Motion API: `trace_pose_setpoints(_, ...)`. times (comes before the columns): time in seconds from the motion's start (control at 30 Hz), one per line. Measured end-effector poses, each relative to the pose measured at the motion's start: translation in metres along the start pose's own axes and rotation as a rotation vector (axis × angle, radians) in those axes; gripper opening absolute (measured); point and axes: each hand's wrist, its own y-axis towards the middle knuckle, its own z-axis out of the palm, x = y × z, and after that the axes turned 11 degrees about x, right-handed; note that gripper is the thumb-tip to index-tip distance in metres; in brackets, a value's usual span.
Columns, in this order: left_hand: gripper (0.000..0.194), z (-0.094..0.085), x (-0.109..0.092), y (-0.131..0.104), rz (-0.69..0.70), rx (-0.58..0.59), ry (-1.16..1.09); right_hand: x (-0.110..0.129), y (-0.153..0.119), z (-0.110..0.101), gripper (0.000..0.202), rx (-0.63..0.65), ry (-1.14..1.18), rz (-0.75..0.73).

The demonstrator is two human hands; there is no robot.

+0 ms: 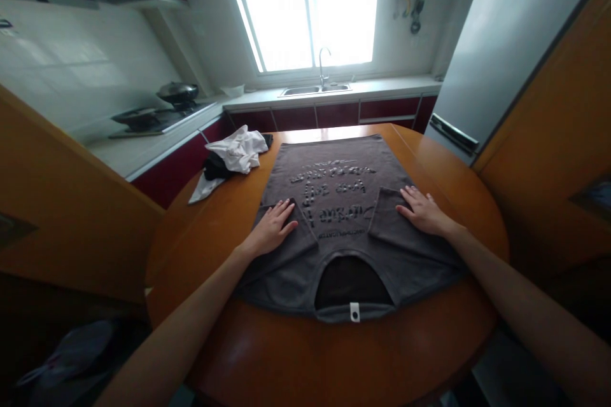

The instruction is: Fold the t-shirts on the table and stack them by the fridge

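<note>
A dark grey T-shirt [338, 203] lies spread face up on the table, its neck opening towards me and its hem at the far side. Both sleeves are folded inward over the body. My left hand [272, 227] rests flat on the left sleeve, fingers extended. On the right sleeve my right hand [422, 210] lies flat with its fingers spread. Raised dark lettering crosses the chest, upside down from my side. A white label [354, 311] shows inside the collar.
The round wooden table [305, 362] carries a crumpled pile of white and black clothes [238, 151] at its far left. Beyond it are a counter with a sink [315, 89], a stove [165, 121] with a lidded pan, and a fridge [515, 44] on the right.
</note>
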Motion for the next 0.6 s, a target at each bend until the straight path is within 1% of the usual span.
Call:
trace_pose_setpoints(0.2, 0.067, 0.002, 0.004, 0.002, 0.013, -0.014, 0.028, -0.001, 0.0, 0.0, 0.073, -0.033, 0.047, -0.004)
trace_pose_setpoints(0.27, 0.067, 0.002, 0.004, 0.003, 0.012, -0.016, 0.038, -0.007, 0.001, -0.002, 0.069, -0.112, 0.103, 0.02)
trace_pose_setpoints(0.37, 0.067, 0.003, 0.006, 0.004, 0.007, -0.021, 0.043, -0.02, 0.004, -0.01, 0.065, -0.326, 0.229, 0.125)
trace_pose_setpoints(0.43, 0.067, 0.004, 0.008, 0.005, 0.004, -0.024, 0.037, -0.03, 0.007, -0.013, 0.064, -0.422, 0.317, 0.156)
trace_pose_setpoints(0.5, 0.068, 0.005, 0.011, 0.006, 0.008, -0.023, 0.028, -0.036, 0.01, -0.015, 0.062, -0.457, 0.379, 0.136)
trace_pose_setpoints(0.6, 0.07, 0.006, 0.015, 0.008, 0.016, -0.024, 0.018, -0.042, 0.013, -0.013, 0.054, -0.474, 0.39, 0.103)
